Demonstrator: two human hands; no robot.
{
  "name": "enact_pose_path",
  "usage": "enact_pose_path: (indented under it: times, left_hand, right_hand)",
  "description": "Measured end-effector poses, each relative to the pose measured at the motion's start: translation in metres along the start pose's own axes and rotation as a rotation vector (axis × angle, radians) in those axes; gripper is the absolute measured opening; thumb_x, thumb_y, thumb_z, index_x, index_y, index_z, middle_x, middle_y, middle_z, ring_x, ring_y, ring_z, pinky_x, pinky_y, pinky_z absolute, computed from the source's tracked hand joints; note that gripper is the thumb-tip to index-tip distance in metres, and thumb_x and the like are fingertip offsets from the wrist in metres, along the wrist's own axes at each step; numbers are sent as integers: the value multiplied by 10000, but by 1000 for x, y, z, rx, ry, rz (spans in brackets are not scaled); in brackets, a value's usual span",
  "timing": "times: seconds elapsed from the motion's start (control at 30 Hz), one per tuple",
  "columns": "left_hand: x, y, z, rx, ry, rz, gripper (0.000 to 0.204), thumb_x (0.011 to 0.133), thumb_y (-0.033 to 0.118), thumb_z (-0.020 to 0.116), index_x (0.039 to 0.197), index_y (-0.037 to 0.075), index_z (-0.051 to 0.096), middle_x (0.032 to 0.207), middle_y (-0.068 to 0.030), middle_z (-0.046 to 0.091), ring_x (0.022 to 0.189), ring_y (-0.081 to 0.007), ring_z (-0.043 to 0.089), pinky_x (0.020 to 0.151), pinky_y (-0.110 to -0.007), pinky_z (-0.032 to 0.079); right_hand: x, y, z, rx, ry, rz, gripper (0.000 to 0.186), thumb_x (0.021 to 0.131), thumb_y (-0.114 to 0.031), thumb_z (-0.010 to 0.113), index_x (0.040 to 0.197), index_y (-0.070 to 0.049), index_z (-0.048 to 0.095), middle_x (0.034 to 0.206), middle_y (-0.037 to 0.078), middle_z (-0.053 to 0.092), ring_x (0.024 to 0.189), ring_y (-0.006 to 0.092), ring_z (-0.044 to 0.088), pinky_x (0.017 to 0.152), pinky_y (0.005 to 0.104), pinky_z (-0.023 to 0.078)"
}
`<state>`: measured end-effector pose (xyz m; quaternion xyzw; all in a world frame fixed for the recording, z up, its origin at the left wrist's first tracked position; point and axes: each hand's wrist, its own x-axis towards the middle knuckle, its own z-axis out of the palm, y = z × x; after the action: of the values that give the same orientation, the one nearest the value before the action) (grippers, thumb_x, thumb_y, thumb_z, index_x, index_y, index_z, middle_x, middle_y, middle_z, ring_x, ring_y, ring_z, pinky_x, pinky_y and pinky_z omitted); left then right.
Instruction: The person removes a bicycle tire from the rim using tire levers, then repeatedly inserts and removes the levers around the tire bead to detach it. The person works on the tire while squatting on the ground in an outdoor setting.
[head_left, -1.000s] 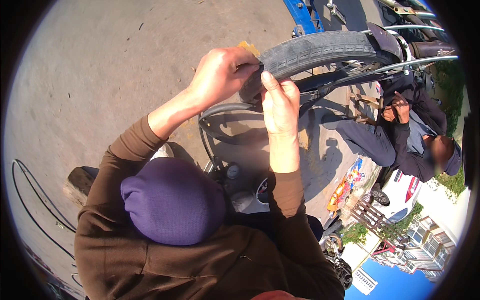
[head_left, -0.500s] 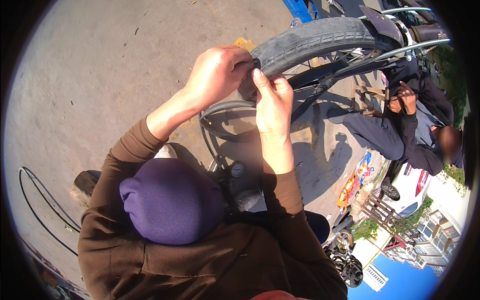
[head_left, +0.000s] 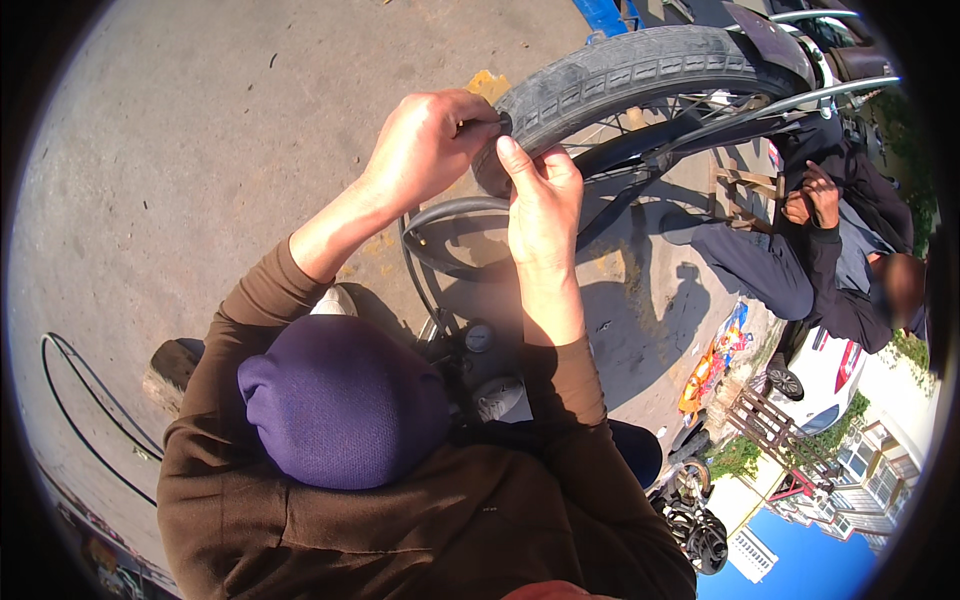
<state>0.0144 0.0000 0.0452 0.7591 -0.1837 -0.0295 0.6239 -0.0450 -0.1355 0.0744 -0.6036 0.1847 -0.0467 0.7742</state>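
Note:
A worn dark bicycle tyre point(head_left: 620, 70) on a spoked wheel runs from the top centre to the upper right. At its near left end, my left hand point(head_left: 425, 140) is closed, its fingertips pinching a small dark piece at the tyre's edge that I cannot make out. My right hand point(head_left: 545, 205) grips the same end from below, thumb on the near side and fingers partly hidden behind the tyre. Beneath my hands, a thick black tube point(head_left: 455, 209) hangs in a loop.
Seated at right is another person point(head_left: 840, 220), hands together, beside a wooden stool point(head_left: 745, 190). A round-faced gauge point(head_left: 479, 338) stands below my hands. Purple knit cap point(head_left: 345, 405) fills the lower middle. Black wire loops point(head_left: 90, 390) lie left, near a stone-like block point(head_left: 172, 372).
Both hands and the tyre's near end sit slightly farther left in the picture. The hands keep nearly the same hold.

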Motion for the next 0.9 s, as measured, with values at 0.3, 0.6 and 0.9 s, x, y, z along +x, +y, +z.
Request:
enact_pose_path:
  times: [0.3, 0.6, 0.9]
  left_hand:
    - [-11, -12, 5, 139, -15, -60, 147, 831, 66, 688, 963, 16, 727, 841, -133, 706, 737, -251, 694, 669, -339, 532]
    - [-41, -52, 42, 42, 2, -298, 157, 891, 57, 623, 1018, -7, 688, 873, -192, 688, 740, -279, 680, 681, -361, 513]
    - [-59, -42, 53, 185, -96, -280, 207, 896, 106, 545, 1027, -39, 613, 879, -170, 647, 796, -241, 615, 734, -360, 500]
  right_hand:
    - [-15, 29, 3, -349, 98, -196, 234, 936, -26, 635, 1137, 42, 537, 1051, 79, 619, 957, 120, 566, 884, 264, 456]
    - [-35, 84, -24, -795, 164, -376, 273, 942, -70, 516, 1197, 21, 550, 1095, 211, 641, 1020, 395, 629, 885, 414, 496]
    - [-48, 99, -30, -729, 151, -413, 598, 755, 131, 554, 1333, 2, 471, 1273, 229, 504, 1214, 428, 492, 1121, 507, 344]
